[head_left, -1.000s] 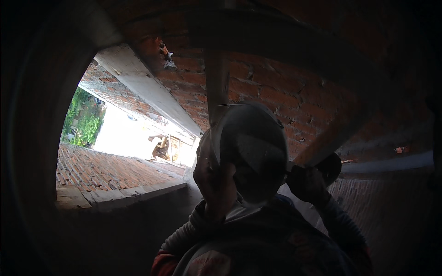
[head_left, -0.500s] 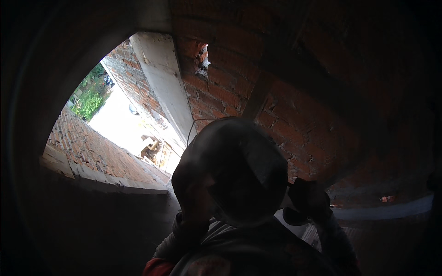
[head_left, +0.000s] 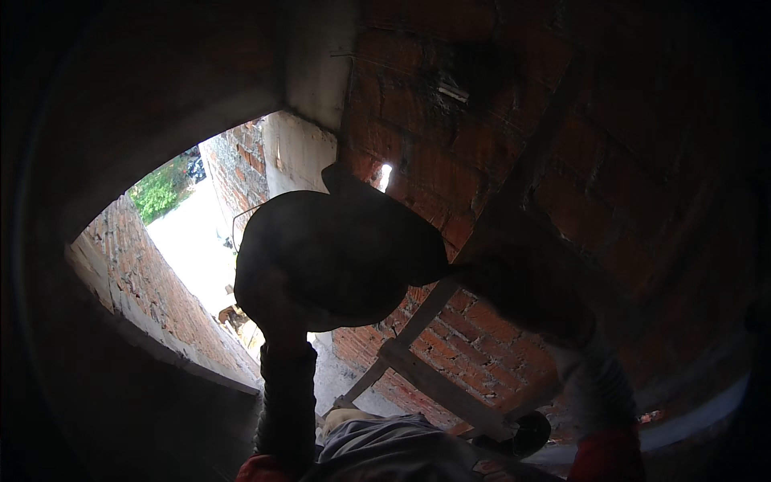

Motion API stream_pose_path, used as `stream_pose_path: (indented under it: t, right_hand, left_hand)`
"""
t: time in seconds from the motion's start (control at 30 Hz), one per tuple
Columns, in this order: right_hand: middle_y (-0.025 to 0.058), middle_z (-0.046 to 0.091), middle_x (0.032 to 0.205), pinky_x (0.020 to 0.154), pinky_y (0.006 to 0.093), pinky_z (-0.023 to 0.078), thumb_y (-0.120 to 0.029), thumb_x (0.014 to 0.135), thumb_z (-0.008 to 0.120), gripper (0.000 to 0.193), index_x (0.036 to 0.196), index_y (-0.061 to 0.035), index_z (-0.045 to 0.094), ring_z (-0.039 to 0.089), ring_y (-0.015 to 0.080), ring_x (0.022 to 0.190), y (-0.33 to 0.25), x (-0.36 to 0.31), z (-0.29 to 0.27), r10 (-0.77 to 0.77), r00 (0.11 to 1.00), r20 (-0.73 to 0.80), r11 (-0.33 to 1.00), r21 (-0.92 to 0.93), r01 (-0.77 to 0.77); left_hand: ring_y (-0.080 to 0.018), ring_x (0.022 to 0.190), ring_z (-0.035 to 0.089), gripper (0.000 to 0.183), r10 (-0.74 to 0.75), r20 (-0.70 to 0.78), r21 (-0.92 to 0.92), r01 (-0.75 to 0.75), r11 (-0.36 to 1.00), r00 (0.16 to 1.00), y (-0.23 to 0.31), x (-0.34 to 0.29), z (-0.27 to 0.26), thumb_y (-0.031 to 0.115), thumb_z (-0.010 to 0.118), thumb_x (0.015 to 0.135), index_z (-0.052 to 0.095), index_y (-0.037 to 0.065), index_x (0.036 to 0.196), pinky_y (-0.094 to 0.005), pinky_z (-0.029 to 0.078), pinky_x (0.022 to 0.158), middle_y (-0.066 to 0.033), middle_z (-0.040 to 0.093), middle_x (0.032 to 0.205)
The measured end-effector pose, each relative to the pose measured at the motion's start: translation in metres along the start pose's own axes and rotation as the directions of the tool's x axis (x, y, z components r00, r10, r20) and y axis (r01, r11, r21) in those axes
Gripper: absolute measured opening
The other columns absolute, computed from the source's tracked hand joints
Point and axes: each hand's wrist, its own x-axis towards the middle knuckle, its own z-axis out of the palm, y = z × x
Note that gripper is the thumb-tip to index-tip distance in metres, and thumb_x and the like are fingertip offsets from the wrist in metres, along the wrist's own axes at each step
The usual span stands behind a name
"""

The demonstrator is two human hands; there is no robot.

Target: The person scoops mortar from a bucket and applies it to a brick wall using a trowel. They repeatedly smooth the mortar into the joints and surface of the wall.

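Deep shadow hides most detail on both hands and what they hold. A dark round bucket [head_left: 321, 257] with a thin wire handle is raised in front of me. My left hand [head_left: 279, 309] grips its near left side from below; the fingers barely show. My right hand [head_left: 522, 293] is closed round the handle end of a dark tool that looks like a trowel [head_left: 393, 217]. Its broad blade lies across the bucket's upper right side, with a corner jutting past the far rim. What the bucket contains cannot be made out.
A brick wall [head_left: 482, 337] rises ahead and to the right, with a small bright hole [head_left: 385, 177]. Wooden bars [head_left: 442, 390] cross low before it, near a dark round object [head_left: 530, 434]. At left, an opening with a pale ledge [head_left: 177, 349] shows greenery [head_left: 165, 189] outside.
The bucket has moved left and up in the view, away from my body. My right hand has reached forward, bringing the trowel across the bucket. The view has shifted, revealing the wooden bars.
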Motion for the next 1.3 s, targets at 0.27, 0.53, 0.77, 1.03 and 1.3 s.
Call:
stream_pose_path:
  t: [0.27,0.53,0.77,1.03,1.3]
  right_hand:
    - [0.0107,0.071,0.093,0.069,0.0378,0.057,-0.028,0.093,0.073,0.027,0.104,-0.0034,0.068,0.070,0.0176,0.078,0.094,0.040,0.015,0.442,0.412,0.797,-0.298,0.564,-0.771]
    - [0.0012,0.065,0.082,0.058,0.0231,0.051,-0.041,0.097,0.067,0.043,0.115,-0.0024,0.069,0.057,0.0074,0.060,0.144,0.067,-0.072,0.827,0.216,0.520,0.354,-0.182,-0.917]
    - [0.0043,0.068,0.111,0.087,0.0382,0.054,-0.028,0.098,0.065,0.026,0.116,-0.0096,0.068,0.068,0.0211,0.096,-0.004,-0.024,-0.004,0.377,0.642,0.668,0.716,0.230,-0.659]
    - [0.0055,0.057,0.093,0.069,0.0370,0.048,-0.024,0.098,0.059,0.021,0.111,-0.0074,0.057,0.059,0.0183,0.081,-0.123,-0.061,0.070,0.483,0.767,0.423,0.872,-0.144,-0.469]
    - [0.0118,0.061,0.078,0.052,0.0404,0.053,-0.020,0.093,0.060,0.015,0.091,-0.0057,0.057,0.067,0.0281,0.064,-0.163,-0.067,0.105,0.534,0.680,0.502,0.707,0.176,-0.685]
  left_hand:
    - [-0.0285,0.113,0.063,0.036,0.110,-0.064,0.122,-0.102,0.987,0.992,-0.057,-0.013,0.008,0.021,0.062,0.099,0.061,-0.005,0.123,-0.0405,0.050,0.097,-0.0183,0.066,0.121]
    - [-0.0255,0.120,0.060,0.044,-0.005,0.183,0.052,-0.004,0.999,0.983,-0.059,-0.035,-0.020,0.021,0.066,0.098,0.056,-0.004,0.132,-0.0397,0.049,0.100,-0.0164,0.062,0.131]
    - [-0.0268,0.115,0.064,0.045,0.161,0.178,0.130,-0.185,0.974,0.971,-0.015,-0.049,-0.023,0.019,0.069,0.095,0.057,-0.002,0.133,-0.0395,0.051,0.098,-0.0146,0.065,0.127]
    - [-0.0240,0.117,0.064,0.055,-0.331,0.153,0.036,0.330,0.943,0.931,0.057,-0.050,-0.003,0.002,0.059,0.089,0.052,-0.002,0.144,-0.0360,0.054,0.097,-0.0144,0.063,0.132]
    - [-0.0233,0.111,0.066,0.065,-0.373,0.121,-0.037,0.380,0.924,0.920,0.058,-0.069,0.011,-0.009,0.049,0.076,0.054,-0.004,0.141,-0.0349,0.057,0.093,-0.0131,0.065,0.124]
